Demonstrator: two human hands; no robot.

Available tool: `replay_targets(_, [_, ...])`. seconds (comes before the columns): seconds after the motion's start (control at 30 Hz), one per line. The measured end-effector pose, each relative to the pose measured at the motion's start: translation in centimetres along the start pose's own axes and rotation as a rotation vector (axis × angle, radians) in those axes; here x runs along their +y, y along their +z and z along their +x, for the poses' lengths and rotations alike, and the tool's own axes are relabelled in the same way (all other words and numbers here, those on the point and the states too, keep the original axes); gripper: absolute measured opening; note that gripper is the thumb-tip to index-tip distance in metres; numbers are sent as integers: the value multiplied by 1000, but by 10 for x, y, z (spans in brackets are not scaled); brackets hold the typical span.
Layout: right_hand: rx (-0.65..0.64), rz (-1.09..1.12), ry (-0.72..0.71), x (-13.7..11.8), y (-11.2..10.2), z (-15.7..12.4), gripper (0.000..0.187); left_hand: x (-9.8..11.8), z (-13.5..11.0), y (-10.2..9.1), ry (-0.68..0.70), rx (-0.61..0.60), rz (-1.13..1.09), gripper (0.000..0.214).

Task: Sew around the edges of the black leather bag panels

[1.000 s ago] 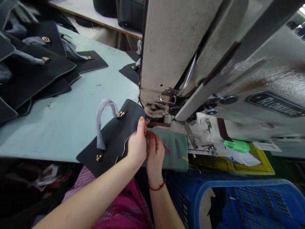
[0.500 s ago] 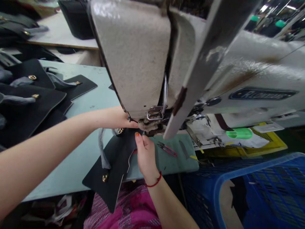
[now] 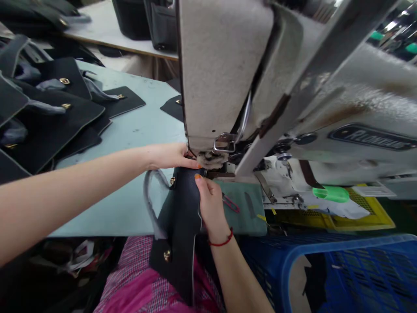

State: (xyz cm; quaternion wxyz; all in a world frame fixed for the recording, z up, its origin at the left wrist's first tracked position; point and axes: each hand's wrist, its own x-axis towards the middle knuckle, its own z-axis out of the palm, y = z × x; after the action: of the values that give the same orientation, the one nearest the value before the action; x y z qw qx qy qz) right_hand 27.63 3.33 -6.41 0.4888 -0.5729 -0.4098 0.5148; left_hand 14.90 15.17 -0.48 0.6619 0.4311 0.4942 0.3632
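A black leather bag panel (image 3: 184, 213) with a wrapped handle (image 3: 150, 204) and gold-coloured fittings runs from under the sewing machine head (image 3: 224, 78) down over my lap. My left hand (image 3: 174, 155) grips the panel's far end, its thumb on top and its other fingers partly hidden by the machine. My right hand (image 3: 211, 202) pinches the panel's right edge, thumb on top, just in front of the presser area. The needle and the stitching point are hidden.
More black panels with wrapped handles (image 3: 65, 117) lie piled on the pale table (image 3: 130, 130) at left. Pink-handled thread snips (image 3: 231, 203) lie right of my right hand. A blue basket (image 3: 286, 261) stands at lower right, with a yellow crate (image 3: 361, 221) behind it.
The view has shifted, so the table and machine sit differently in it. The panel has turned to lie more nearly straight toward my lap, with both hands still on it.
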Motion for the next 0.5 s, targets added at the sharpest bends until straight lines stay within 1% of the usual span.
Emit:
replay_targets(0.03, [-28, -3, 17, -1, -4, 2, 41, -2, -1, -1, -20, -125, 83, 23])
replay_targets(0.1, [-90, 9, 50, -3, -11, 7, 42, -4, -3, -4, -5, -342, 250, 21])
replay_targets(0.13, [-118, 22, 62, -5, -14, 9, 43, -5, -4, -8, 24, -395, 312, 22])
replay_targets(0.17, [-145, 36, 73, -7, -17, 10, 43, -8, -5, -13, 54, -397, 345, 25])
replay_targets(0.2, [-171, 45, 82, -9, -20, 10, 42, -11, -7, -20, 83, -364, 360, 26])
replay_targets(0.23, [-194, 49, 92, -12, -23, 9, 41, -16, -11, -28, 120, -300, 367, 25])
replay_targets(0.27, [-214, 47, 99, -14, -27, 6, 40, -23, -16, -36, 174, -200, 380, 22])
replay_targets(0.33, [-258, 17, 108, -17, -35, -6, 39, -44, -33, -55, 329, 54, 449, 17])
replay_targets(0.37, [-274, -8, 108, -17, -39, -14, 39, -57, -43, -63, 411, 163, 520, 19])
replay_targets(0.4, [-282, -33, 105, -16, -43, -24, 39, -71, -55, -70, 471, 237, 596, 25])
replay_targets(0.43, [-275, -56, 106, -14, -45, -34, 39, -87, -66, -75, 507, 276, 648, 36])
replay_targets(0.5, [-232, -74, 122, -8, -45, -53, 35, -117, -83, -76, 476, 217, 709, 59])
